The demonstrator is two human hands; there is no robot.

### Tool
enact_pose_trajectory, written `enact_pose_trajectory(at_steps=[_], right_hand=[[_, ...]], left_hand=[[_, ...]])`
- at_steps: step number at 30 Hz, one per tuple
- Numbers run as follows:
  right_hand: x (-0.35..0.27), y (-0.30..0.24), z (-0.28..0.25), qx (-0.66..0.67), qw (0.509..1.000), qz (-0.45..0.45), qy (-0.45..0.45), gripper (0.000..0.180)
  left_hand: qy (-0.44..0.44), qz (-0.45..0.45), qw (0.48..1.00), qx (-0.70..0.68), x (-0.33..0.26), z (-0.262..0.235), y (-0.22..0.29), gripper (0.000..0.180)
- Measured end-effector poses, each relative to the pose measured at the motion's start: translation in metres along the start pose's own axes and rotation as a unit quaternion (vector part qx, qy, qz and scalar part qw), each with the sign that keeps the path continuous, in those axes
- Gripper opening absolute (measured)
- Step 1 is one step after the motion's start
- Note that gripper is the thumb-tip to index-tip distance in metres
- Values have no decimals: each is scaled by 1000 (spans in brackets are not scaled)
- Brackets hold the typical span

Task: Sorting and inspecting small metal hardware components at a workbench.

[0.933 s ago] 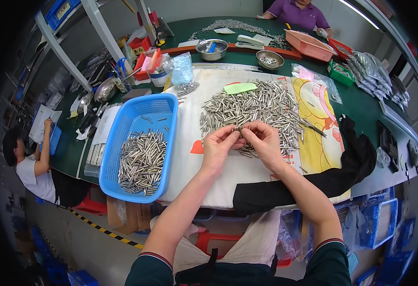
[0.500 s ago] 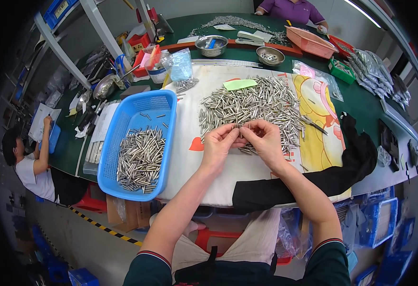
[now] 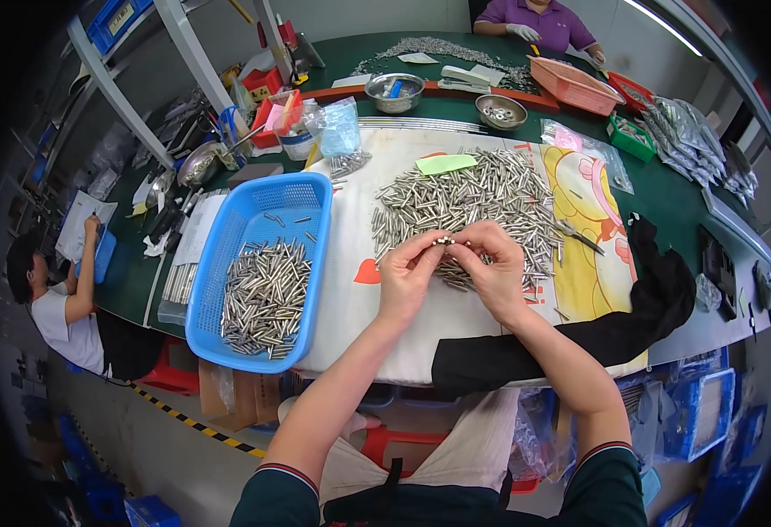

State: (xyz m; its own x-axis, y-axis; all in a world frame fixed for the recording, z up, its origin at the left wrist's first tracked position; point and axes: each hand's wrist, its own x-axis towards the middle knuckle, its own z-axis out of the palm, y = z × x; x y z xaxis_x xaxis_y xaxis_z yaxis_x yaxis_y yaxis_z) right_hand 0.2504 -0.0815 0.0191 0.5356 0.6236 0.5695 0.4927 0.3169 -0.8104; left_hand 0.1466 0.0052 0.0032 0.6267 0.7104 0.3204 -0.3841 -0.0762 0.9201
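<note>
My left hand (image 3: 410,268) and my right hand (image 3: 491,263) meet at the near edge of a heap of short metal pins (image 3: 464,198). Between the fingertips of both hands sits a small bunch of metal pins (image 3: 443,241), ends showing. Both hands are closed on it, thumbs close together. A pale green slip of paper (image 3: 446,163) lies on top of the heap. To my left stands a blue plastic basket (image 3: 196,299) holding many more such pins (image 3: 267,299). Dark-handled pliers or scissors (image 3: 580,236) rest at the heap's right side.
A black cloth (image 3: 491,358) lies along the near right edge of the printed table cover (image 3: 376,321). Metal bowls (image 3: 394,105) and a pink basket (image 3: 570,86) stand at the back. One co-worker (image 3: 548,25) sits across; another person (image 3: 65,303) writes at far left.
The pin ends now show between my fingertips, where they were mostly hidden. The co-worker's gloved hand across the table has come up into view. The whole view has shifted slightly.
</note>
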Motion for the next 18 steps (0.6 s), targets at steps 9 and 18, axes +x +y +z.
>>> enact_pose_trajectory(at_steps=[9, 18], right_hand=[[0, 2, 1, 0, 1000, -11, 9, 11], [0, 5, 2, 23, 1000, 3, 10, 11]], left_hand=[[10, 38, 999, 36, 0, 0, 0, 18], [12, 75, 994, 81, 1, 1, 0, 18]])
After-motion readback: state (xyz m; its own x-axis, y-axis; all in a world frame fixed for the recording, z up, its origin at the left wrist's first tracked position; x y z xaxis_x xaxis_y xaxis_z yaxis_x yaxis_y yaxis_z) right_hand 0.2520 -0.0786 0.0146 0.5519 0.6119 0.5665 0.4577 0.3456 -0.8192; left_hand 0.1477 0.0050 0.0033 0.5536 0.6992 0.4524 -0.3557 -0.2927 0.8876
